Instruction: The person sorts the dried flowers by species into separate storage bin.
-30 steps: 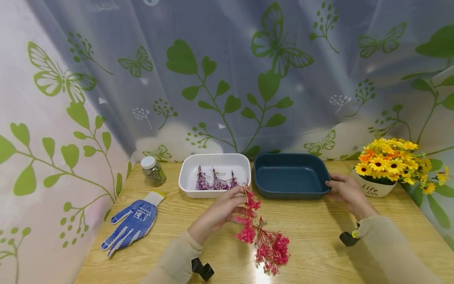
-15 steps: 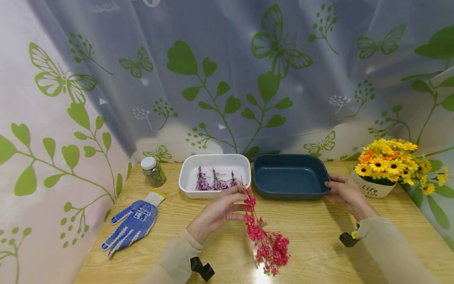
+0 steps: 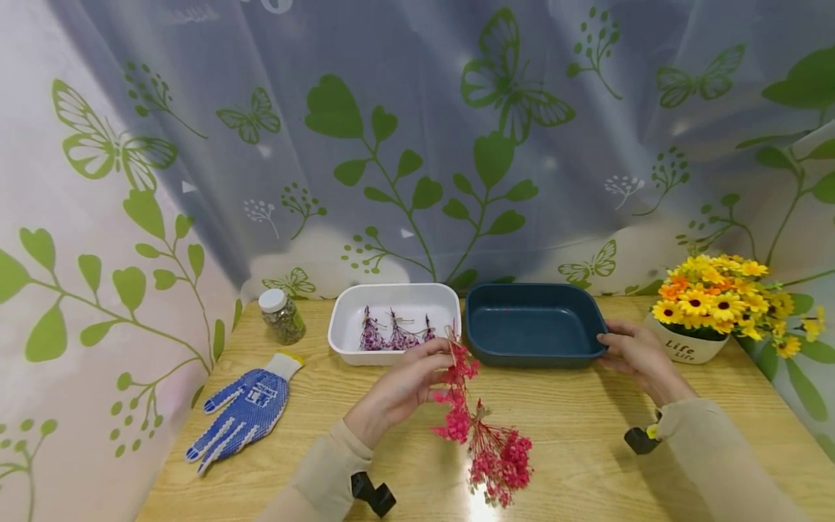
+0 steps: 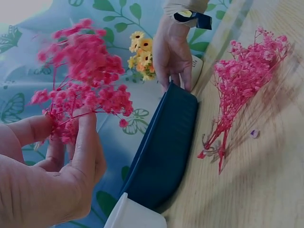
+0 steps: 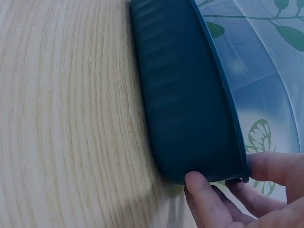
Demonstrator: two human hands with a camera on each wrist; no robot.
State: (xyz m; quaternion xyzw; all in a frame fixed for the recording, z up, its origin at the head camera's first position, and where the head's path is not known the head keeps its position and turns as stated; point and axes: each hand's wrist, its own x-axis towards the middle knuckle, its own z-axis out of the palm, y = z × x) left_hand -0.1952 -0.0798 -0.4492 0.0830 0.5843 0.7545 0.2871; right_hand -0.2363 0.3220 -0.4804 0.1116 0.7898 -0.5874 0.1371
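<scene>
My left hand (image 3: 399, 388) pinches a bunch of pink dried flowers (image 3: 457, 422) by its stems, above the table in front of the two dishes. Motion blurs part of the held blooms in the left wrist view. A second pink dried flower bunch (image 4: 249, 71), tied at its stems, lies on the wood below and to the right of the held one. My right hand (image 3: 642, 357) grips the right end of a dark blue dish (image 5: 190, 95), with thumb at the rim and fingers against the outer wall. Inside that dish a tiny pink speck shows.
Left of the blue dish, a white dish (image 3: 335, 346) holds several purple dried sprigs. Further left are a lidded jar (image 3: 283, 319) and a blue-and-white glove (image 3: 251, 406). Potted yellow flowers (image 3: 714, 304) stand beside my right hand. A patterned curtain (image 3: 417, 145) hangs behind.
The held pink bunch swung right against the lying bunch half a second ago, then back left. My left hand shifted only slightly. The right hand and blue dish stay nearly in place.
</scene>
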